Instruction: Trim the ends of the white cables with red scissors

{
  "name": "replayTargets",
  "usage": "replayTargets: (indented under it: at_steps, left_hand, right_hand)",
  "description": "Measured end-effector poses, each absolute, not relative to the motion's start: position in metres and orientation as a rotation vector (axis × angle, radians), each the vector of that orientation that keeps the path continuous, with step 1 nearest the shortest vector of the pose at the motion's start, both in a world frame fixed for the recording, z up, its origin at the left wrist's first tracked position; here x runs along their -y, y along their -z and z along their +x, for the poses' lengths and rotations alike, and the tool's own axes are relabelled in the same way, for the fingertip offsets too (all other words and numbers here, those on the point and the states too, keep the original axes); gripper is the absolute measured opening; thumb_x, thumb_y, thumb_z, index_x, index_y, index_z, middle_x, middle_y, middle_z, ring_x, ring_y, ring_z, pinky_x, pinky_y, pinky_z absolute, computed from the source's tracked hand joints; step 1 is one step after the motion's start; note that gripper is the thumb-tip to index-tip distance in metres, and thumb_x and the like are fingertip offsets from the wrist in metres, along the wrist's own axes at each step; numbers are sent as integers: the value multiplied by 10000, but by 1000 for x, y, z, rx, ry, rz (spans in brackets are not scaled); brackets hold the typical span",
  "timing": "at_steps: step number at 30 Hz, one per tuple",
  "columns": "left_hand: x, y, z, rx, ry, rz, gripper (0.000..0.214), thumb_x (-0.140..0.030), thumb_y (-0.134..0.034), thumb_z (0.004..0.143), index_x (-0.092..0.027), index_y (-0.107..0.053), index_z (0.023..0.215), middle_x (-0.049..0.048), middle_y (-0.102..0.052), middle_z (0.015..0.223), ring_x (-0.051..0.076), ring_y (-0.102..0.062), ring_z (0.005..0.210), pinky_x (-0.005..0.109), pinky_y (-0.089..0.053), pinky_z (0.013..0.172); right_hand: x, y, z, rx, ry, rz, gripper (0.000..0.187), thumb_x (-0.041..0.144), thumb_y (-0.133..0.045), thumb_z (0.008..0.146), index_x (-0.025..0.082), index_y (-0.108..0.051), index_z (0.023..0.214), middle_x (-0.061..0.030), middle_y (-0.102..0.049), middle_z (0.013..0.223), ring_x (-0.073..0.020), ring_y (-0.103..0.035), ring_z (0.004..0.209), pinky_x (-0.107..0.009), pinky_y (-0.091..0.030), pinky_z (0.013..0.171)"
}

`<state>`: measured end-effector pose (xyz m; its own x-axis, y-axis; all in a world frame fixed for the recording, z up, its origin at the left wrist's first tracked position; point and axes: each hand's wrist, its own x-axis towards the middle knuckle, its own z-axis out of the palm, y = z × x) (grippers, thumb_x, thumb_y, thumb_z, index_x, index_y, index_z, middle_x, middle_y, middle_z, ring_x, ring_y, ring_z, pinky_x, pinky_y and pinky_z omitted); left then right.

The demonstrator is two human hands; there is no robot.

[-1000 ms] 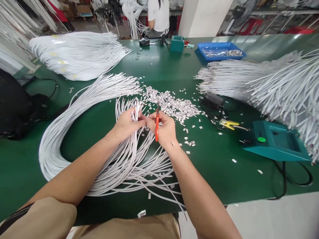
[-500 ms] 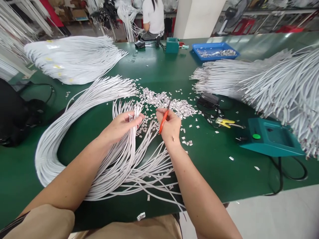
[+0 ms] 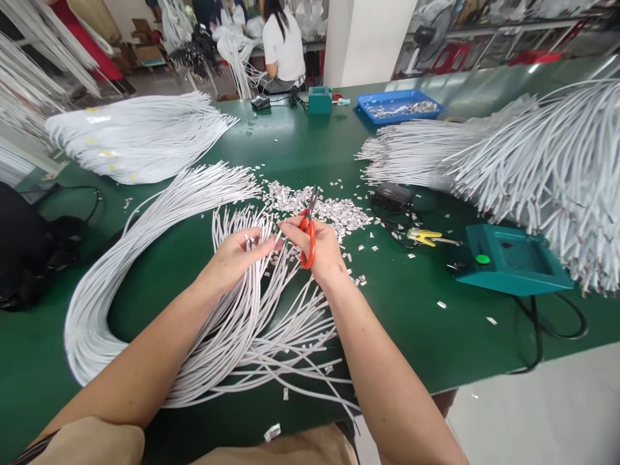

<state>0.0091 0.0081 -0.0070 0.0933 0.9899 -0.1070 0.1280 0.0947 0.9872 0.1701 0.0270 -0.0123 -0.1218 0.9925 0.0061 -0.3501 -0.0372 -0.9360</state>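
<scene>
My left hand (image 3: 242, 255) is closed around a group of white cables (image 3: 249, 290), their ends sticking up past the fingers. In my right hand (image 3: 317, 248) lies a pair of scissors with orange handles (image 3: 311, 244), the dark blades pointing away from me. The thumb and forefinger of that hand pinch at a cable tip just right of my left fingers. Loose cable ends fan out below my right wrist. Small silvery scraps (image 3: 334, 213) are strewn beyond both hands.
A blue tray (image 3: 378, 117) of scraps stands at the back. To the right are a teal machine (image 3: 513, 261), yellow-handled pliers (image 3: 426, 237), a black adapter (image 3: 391, 196) and a big cable heap (image 3: 547, 155). More bundled cables (image 3: 135, 132) lie back left. A person in white (image 3: 283, 48) sits beyond the table.
My right hand has moved in to my left hand and now pinches at a cable end. The scissors have turned in it, and more of the orange handles shows. The view has shifted slightly.
</scene>
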Motion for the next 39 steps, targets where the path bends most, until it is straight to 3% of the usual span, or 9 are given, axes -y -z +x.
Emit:
replayTargets:
  at_steps: [12, 18, 27, 34, 39]
  left_hand:
    - [-15, 13, 14, -1161, -1125, 1176, 272, -296, -817, 674, -187, -574, 729, -48, -623, 703, 140, -629, 714, 288, -468, 762]
    - [-16, 14, 11, -1173, -1125, 1189, 269, -296, -810, 684, -191, -570, 745, -45, -626, 697, 130, -615, 690, 265, -437, 711]
    - [-17, 18, 9, -1271, -1149, 1208, 256, -318, -802, 680, -206, -584, 754, -13, -676, 804, 163, -649, 744, 302, -467, 763]
    - [-16, 14, 9, -1529, -1131, 1544, 191, -327, -759, 706, -197, -639, 777, 17, -709, 844, 197, -641, 821, 344, -457, 838]
    - [-13, 9, 11, -1628, -1127, 1666, 175, -319, -744, 694, -199, -643, 772, 10, -714, 820, 199, -643, 793, 336, -464, 807]
  right_hand:
    - [-23, 19, 160, 967, -1448, -934, 217, 374, -790, 621, 199, -720, 729, 16, -660, 665, -133, -586, 633, -309, -476, 704]
    - [-28, 24, 166, 1105, -1251, -1019, 198, 378, -701, 706, 200, -728, 786, -1, -675, 752, -151, -597, 699, -302, -474, 720]
    - [-30, 22, 180, 1995, -705, -1607, 205, 331, -570, 810, 182, -614, 675, -50, -665, 769, -160, -551, 667, -267, -349, 588]
    - [-26, 15, 182, 2192, -472, -1652, 208, 285, -526, 856, 174, -679, 768, -78, -699, 844, -191, -620, 793, -274, -373, 651]
    - [-26, 16, 184, 2217, -420, -1656, 223, 279, -513, 876, 175, -695, 799, -80, -703, 841, -196, -628, 812, -274, -389, 667]
